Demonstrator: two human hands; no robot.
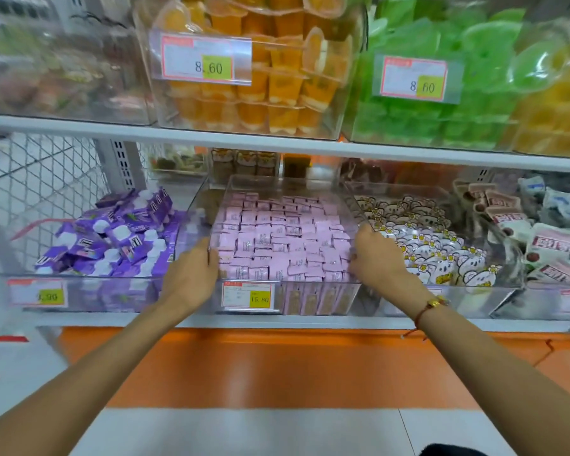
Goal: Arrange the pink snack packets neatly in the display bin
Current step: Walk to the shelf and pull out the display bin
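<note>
The pink snack packets fill the clear display bin on the lower shelf. The left hand grasps the bin's left edge, the right hand apparently curls over its right edge, fingertips among packets

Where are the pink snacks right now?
The pink packets fill the clear bin in the middle of the lower shelf, between the purple packets and the cartoon packets.

A shop. Clear bins of wrapped snacks fill white shelves. Price tags sit just below the fingers.
</note>
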